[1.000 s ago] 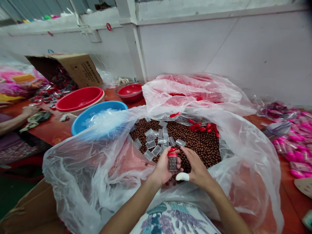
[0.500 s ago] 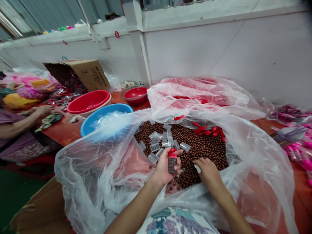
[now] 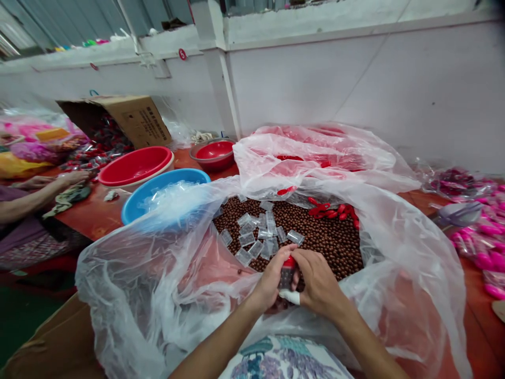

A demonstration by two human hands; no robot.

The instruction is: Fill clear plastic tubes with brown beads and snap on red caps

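Hands meet over the near side of a big clear plastic bag [image 3: 130, 284], near the middle of the scene; the left hand [image 3: 270, 281] has its fingers curled closed about a small filled box [image 3: 286, 278], which is clear, with dark contents and a red top [image 3: 290, 261]; the right hand [image 3: 319, 281] comes in from the right, its fingers bent over the red top and its thumb, in a white cover [image 3: 290, 297], lying at the near end of the same box; how firmly the right fingers grip it I cannot tell, as the hand hides part of the box.

Beneath and beyond the hands, brown balls [image 3: 319, 229] fill the open bag; clear empty boxes [image 3: 246, 239] lie scattered on them, just left of and beyond the hands; a cluster of red plastic pieces [image 3: 333, 211] lies at the far right edge of the balls.

Beyond the bag's left side stands a blue basin [image 3: 130, 208] with clear plastic pieces [image 3: 171, 196] in it; a red basin [image 3: 136, 164] is just beyond that, and a smaller red bowl [image 3: 215, 151] is farther to the right; a carton [image 3: 142, 123] lies open at the far left, small red-topped packs spilling from it onto the red tabletop [image 3: 92, 210]; a co-worker's hand [image 3: 73, 179] rests near a greenish cloth [image 3: 71, 197]; another plastic bag [image 3: 335, 150], with red pieces in it, lies against the far wall [image 3: 355, 79]; bright pink packs [image 3: 485, 237] lie at the right.
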